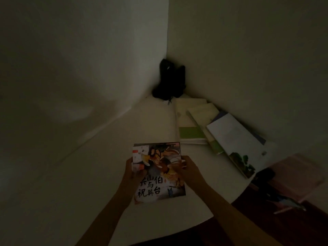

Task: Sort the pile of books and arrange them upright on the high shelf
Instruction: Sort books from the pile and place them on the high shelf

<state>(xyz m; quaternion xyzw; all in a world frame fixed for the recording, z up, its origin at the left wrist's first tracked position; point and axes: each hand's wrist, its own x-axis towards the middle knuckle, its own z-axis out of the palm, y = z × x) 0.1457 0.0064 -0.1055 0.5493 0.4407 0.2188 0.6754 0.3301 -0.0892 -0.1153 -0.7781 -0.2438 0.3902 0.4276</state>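
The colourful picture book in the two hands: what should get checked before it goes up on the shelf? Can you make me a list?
1. Both hands hold the colourful picture book: ok; left hand grips its left edge, right hand its right.
2. Book closed: ok.
3. Clear of the white surface: cannot tell.
4. Other books sorted: not ok; the pale green-banded books and white tree-cover book lie overlapped.
5. Black object in the corner out of the way: ok.
6. Lighting good: not ok; dim.
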